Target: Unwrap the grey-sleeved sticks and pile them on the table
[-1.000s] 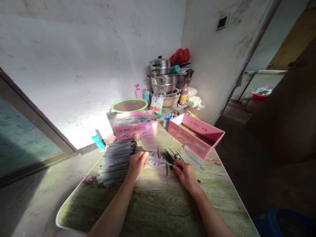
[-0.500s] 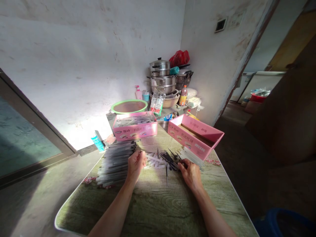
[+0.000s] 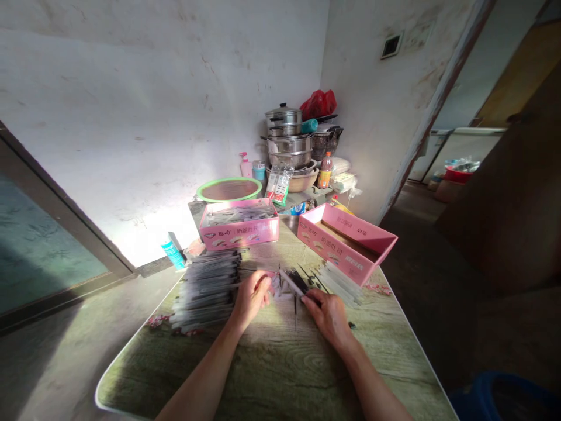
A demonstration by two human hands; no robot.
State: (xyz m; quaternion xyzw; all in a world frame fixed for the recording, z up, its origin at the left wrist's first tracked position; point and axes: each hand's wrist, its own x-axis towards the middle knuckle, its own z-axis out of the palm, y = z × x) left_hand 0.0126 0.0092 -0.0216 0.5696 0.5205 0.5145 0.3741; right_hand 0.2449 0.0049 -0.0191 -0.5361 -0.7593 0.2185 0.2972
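My left hand (image 3: pixel 253 295) is closed, thumb against curled fingers, beside a wide row of slim grey translucent tubes (image 3: pixel 204 292) with dark ends. What it pinches, if anything, is too blurred to make out. My right hand (image 3: pixel 326 313) grips a slim whitish tube (image 3: pixel 293 282) near its dark lower end, the tube slanting up and left between both hands. Behind it lie thin black rods (image 3: pixel 302 273), loosely heaped. Short pale tubes (image 3: pixel 283 289) are scattered between the hands. Clear, empty-looking tubes (image 3: pixel 342 283) lie to the right.
A pink box (image 3: pixel 240 235) filled with similar tubes stands at the back left. Another pink box (image 3: pixel 346 248), its brown bottom visible, is at the back right. Beyond are stacked steel pots (image 3: pixel 289 146), a green-rimmed tray (image 3: pixel 229 200) and a bottle (image 3: pixel 325 171). The wooden-patterned table (image 3: pixel 280 374) has rounded corners.
My left hand has shifted slightly right and down, and the pale tube in front of it is gone from its fingers. My right hand has moved left and now holds up a tube.
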